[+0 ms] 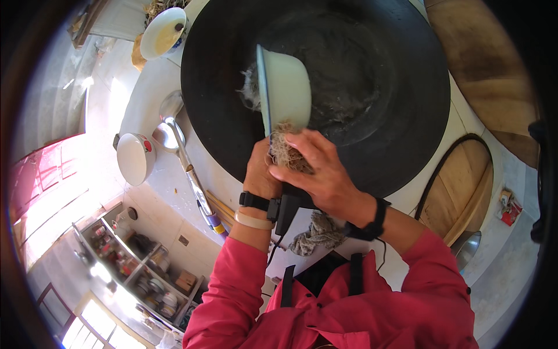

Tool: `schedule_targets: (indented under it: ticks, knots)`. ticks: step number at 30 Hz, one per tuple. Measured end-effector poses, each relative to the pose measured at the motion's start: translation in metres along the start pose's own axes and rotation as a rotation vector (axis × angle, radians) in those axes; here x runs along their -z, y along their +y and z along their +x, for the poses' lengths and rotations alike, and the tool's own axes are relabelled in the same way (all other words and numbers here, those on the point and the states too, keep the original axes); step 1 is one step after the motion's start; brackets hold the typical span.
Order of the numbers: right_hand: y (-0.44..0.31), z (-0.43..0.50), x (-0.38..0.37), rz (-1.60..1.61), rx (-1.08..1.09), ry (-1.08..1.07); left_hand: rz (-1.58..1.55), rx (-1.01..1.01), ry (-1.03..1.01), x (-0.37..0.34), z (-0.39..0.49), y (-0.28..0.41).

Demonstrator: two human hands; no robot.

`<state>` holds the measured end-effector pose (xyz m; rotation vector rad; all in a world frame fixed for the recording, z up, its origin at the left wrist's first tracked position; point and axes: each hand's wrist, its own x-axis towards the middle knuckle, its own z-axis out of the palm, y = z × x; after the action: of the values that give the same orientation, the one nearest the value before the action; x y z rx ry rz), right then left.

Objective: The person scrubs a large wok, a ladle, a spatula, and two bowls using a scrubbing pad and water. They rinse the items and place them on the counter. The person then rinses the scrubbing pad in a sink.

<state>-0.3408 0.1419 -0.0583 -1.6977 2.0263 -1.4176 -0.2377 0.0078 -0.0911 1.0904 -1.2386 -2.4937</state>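
Observation:
A pale enamel basin (290,85) with a blue rim is tipped on its side above a large dark wok (226,144). My left hand (263,168) grips the basin at its near edge; its fingers are mostly hidden. In my right hand (327,168) is a wad of tan fibrous scrubber (290,152), held against the near end of the basin. Water (250,89) splashes beside the basin's open side. More water (344,100) lies rippled in the bottom of the wok.
Left of the wok are metal ladles (174,135), a white bowl (136,159) and a bowl with yellowish contents (163,35). A crumpled cloth (318,233) lies at the near edge. Wooden lids (484,56) stand at the right.

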Motion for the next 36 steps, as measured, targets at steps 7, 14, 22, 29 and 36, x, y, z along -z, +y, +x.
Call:
schedule_targets:
  ticks: [7,14,22,29,36]
  knots:
    - [0.027,0.049,0.001,0.006,-0.106,0.177,0.211,-0.14,0.059,0.001,-0.024,-0.003]
    - [0.093,0.081,0.039,1.069,-0.938,-0.133,-0.113,0.212,0.189,0.002,-0.026,0.013]
    - [0.089,0.031,0.002,1.331,-0.937,-0.083,-0.822,0.082,-0.171,0.062,0.008,-0.041]
    - [0.225,0.049,0.006,-0.395,-0.716,0.134,-0.868,0.086,-0.084,0.079,0.023,-0.024]
    - [0.204,0.011,-0.065,0.615,-0.816,-0.176,-0.941,0.095,-0.023,0.067,0.026,-0.036]
